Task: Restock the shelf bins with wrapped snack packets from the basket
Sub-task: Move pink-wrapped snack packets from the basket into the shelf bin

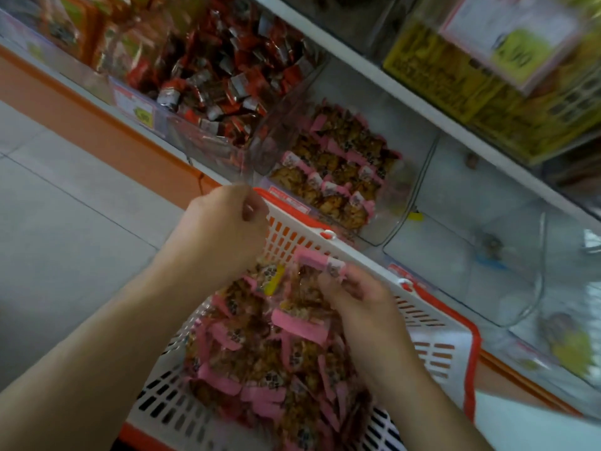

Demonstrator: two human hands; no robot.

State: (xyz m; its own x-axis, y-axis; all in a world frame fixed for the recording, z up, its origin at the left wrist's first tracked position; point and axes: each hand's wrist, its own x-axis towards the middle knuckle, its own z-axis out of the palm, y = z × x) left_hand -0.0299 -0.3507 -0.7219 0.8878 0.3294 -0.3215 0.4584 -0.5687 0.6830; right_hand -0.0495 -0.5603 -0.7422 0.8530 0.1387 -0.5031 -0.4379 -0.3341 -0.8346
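The right hand (354,297) pinched one pink-wrapped packet (320,265) over the basket (432,320); the left hand (227,222) was curled, apparently empty. The packet should probably go flat into the half-filled bin (400,203) beyond the basket's far rim.

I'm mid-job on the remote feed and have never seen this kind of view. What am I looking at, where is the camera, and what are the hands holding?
There is no machine: these are a person's two bare hands, filmed by a camera worn on the head, looking down. The basket, white with an orange rim, holds pink-wrapped snack packets. Behind it, a clear shelf bin holds the same pink packets; the bin to its left holds red ones. The right hand pinches one pink packet in its fingers. The left hand is curled near the basket rim; the picture is too blurred to tell whether it holds anything.
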